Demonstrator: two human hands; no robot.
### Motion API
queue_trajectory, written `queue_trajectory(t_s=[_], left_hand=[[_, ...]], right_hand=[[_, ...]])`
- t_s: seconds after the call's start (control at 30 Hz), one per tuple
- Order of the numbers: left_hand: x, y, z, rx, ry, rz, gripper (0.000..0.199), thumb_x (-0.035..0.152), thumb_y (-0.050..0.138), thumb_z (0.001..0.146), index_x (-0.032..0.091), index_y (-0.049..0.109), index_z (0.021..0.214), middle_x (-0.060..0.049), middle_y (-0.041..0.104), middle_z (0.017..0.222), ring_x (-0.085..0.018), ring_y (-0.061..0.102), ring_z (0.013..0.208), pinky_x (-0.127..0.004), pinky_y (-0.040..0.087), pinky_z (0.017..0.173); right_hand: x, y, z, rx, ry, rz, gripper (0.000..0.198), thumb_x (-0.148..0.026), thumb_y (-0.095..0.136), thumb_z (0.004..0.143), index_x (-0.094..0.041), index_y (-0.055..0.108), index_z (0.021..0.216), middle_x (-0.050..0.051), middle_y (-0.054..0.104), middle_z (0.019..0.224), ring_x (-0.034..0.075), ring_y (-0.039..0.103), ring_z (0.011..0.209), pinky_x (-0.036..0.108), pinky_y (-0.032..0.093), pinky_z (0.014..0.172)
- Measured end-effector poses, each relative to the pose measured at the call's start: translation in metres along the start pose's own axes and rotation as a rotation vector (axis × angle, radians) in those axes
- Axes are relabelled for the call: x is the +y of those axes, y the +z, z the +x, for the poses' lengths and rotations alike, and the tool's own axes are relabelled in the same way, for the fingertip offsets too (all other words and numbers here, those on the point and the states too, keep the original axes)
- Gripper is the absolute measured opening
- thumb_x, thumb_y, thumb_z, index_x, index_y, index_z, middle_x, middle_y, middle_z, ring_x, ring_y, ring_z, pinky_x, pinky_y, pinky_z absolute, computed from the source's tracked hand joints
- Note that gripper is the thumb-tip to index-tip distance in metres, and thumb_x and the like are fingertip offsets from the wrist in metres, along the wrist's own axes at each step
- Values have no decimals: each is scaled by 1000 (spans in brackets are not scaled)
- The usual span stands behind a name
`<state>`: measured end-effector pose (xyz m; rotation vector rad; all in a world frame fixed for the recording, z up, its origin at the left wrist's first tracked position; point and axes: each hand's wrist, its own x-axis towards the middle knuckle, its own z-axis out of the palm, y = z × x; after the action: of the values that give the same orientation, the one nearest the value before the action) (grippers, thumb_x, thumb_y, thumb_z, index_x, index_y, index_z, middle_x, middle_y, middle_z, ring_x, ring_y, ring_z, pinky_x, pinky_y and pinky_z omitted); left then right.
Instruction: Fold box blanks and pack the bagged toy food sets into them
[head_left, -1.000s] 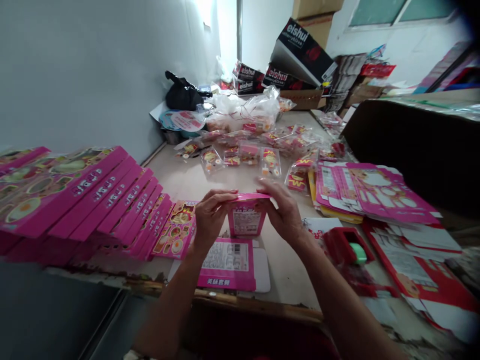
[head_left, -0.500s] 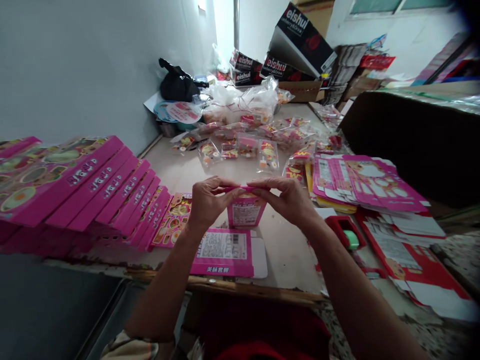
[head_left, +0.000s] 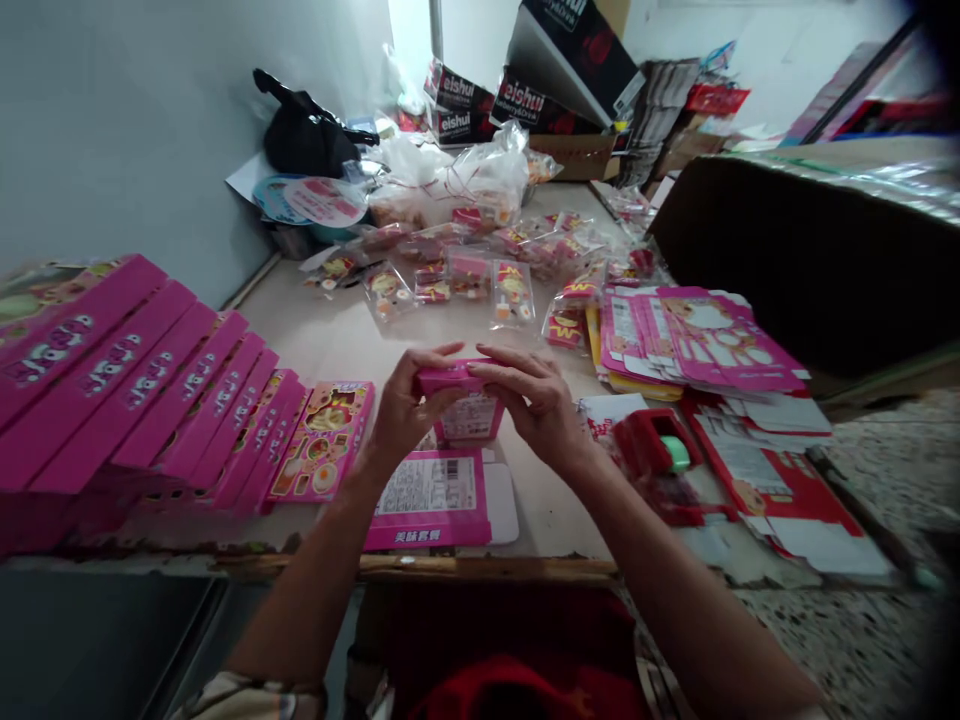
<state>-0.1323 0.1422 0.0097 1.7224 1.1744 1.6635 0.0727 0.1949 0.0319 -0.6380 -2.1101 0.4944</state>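
Observation:
A small pink carton (head_left: 470,418) stands upright on the table, its printed white panel towards me and its top end level. My left hand (head_left: 411,400) grips its left side, thumb in front and fingers at the top edge. On the right, my right hand (head_left: 532,400) holds the other upper corner, fingers over the top and thumb partly hidden. Just in front lies a flat pink box (head_left: 427,500) with a white end flap, printed side up. Left of my hands, a pink box with food pictures (head_left: 322,440) leans at the end of a row.
A row of pink boxes (head_left: 142,370) fills the left side. Flat pink cartons (head_left: 697,335), a red tape dispenser (head_left: 656,450) and red cartons (head_left: 780,490) lie right. Behind are clear packets (head_left: 512,290), a plastic bag (head_left: 465,170) and a large open cardboard box (head_left: 780,250).
The carton's top edge was pinched between both hands' fingertips; now its top looks folded flat, with my fingers spread along it. The view has shifted, moving the scene leftwards.

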Motion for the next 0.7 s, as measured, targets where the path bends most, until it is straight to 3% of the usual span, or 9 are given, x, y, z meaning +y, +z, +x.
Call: queue_trajectory(t_s=[0.1,0.17,0.23,0.27,0.33,0.37,0.43,0.53,0.7], left_hand=[[-3,13,12,115,47,118,27,37,75,89,20,66,108,-4,75,104,-16,71,91,-27,57,81],[11,16,19,229,111,181,17,32,75,89,20,70,100,1,74,93,-14,68,83,-25,54,77],[39,16,20,349,157,198,12,29,76,88,21,71,95,3,73,89,-12,65,81,-23,52,77],[54,16,15,392,149,199,12,29,76,89,21,71,95,4,73,91,-12,65,85,-23,52,80],[84,21,-4,345,19,199,12,31,75,91,21,72,97,5,73,96,-13,65,90,-22,51,82],[95,26,-18,289,-69,185,12,32,74,91,22,72,96,5,73,94,-12,64,86,-21,51,76],[106,43,-51,142,-240,131,14,36,72,92,22,72,91,4,71,85,-12,61,73,-20,48,63],[97,73,-99,20,-428,65,23,41,66,95,21,68,84,4,60,70,-11,53,62,-21,43,55],[84,91,-136,2,-519,131,24,41,63,97,21,62,82,5,50,67,-11,44,61,-20,38,54]], right_hand=[[-12,-6,3,-40,63,-76,37,-26,53,106,-34,64,139,5,56,154,25,58,136,51,43,115],[-23,-36,-1,-131,71,-65,51,-34,58,103,-35,48,154,6,48,161,28,53,141,50,45,113],[-33,-84,-20,-94,141,-58,69,-44,65,99,-35,35,161,6,47,162,29,53,140,47,50,109],[-37,-110,-36,-10,219,-81,71,-48,66,97,-35,36,160,6,52,158,29,57,135,45,53,104],[-41,-159,-76,209,458,-219,50,-48,62,98,-31,57,146,9,69,137,27,66,118,43,55,96],[-40,-179,-98,231,584,-280,42,-50,63,97,-27,68,132,9,75,121,28,69,107,43,55,92],[-34,-201,-136,84,804,-248,38,-56,67,91,-21,78,103,8,78,96,28,70,90,42,55,83],[-24,-201,-167,-90,962,-95,45,-62,66,88,-19,80,93,7,76,88,27,69,87,37,52,78],[-13,-180,-159,-47,998,85,42,-60,76,77,-18,78,78,6,73,83,23,64,84,34,47,80]])
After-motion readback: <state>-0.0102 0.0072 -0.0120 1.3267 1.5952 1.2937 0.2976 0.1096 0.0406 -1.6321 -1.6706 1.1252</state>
